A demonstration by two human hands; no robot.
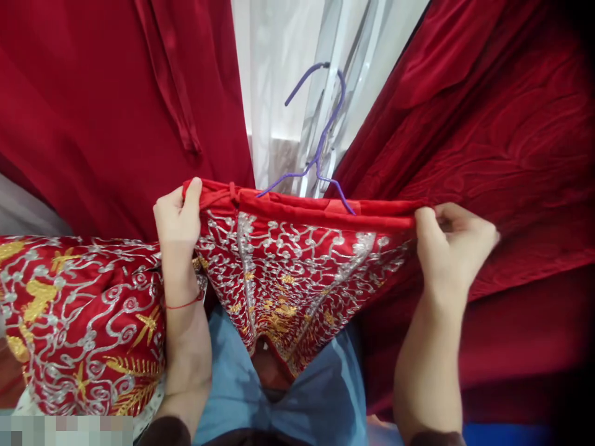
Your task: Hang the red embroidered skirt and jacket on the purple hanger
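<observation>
A red skirt (297, 260) with silver and gold embroidery hangs between my two hands, its plain red waistband stretched level. My left hand (179, 214) is closed on the left end of the waistband, near a knotted drawstring. At the opposite end, my right hand (450, 241) pinches the band between thumb and fingers. A purple hanger (320, 142) rises out of the waist opening. Its hook points up and to the left, while its lower part is hidden inside the skirt.
Another embroidered red cloth (88, 322) lies at the left beside my forearm. Plain dark red fabric (186, 74) hangs at the upper left, and patterned red fabric (502, 155) on the right. White metal bars (332, 93) stand behind the hanger.
</observation>
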